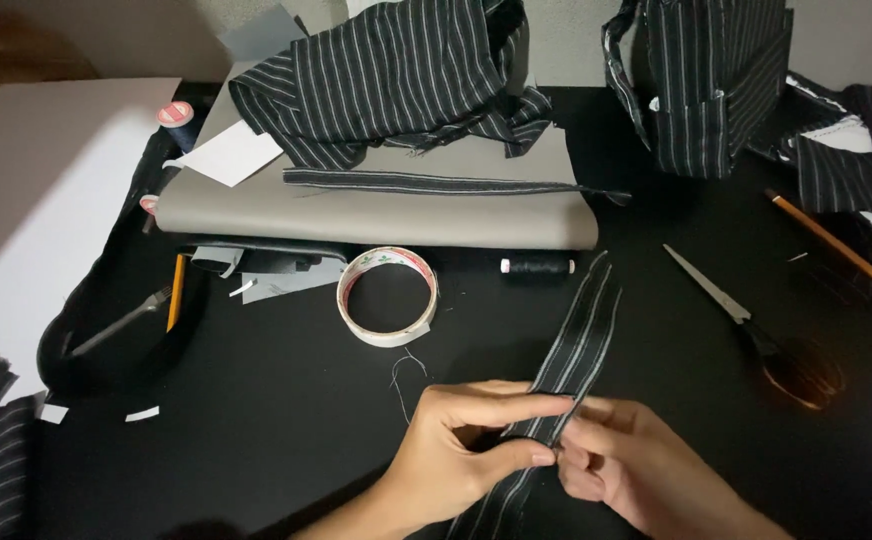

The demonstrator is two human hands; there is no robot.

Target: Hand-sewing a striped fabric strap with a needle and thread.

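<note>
Left hand (461, 450) and right hand (621, 470), at 6 o'clock, pinch striped strip (571, 345) between fingers; strip runs toward 1 o'clock across black surface (286, 430). Tape roll (388, 296) at 11, scissors (746, 320) at 3. Judgement: keep edges aligned, tension even, crease following stripes.

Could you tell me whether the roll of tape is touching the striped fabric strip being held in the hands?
Apart. The head view shows bare black table between the roll of tape and the striped fabric strip.
</note>
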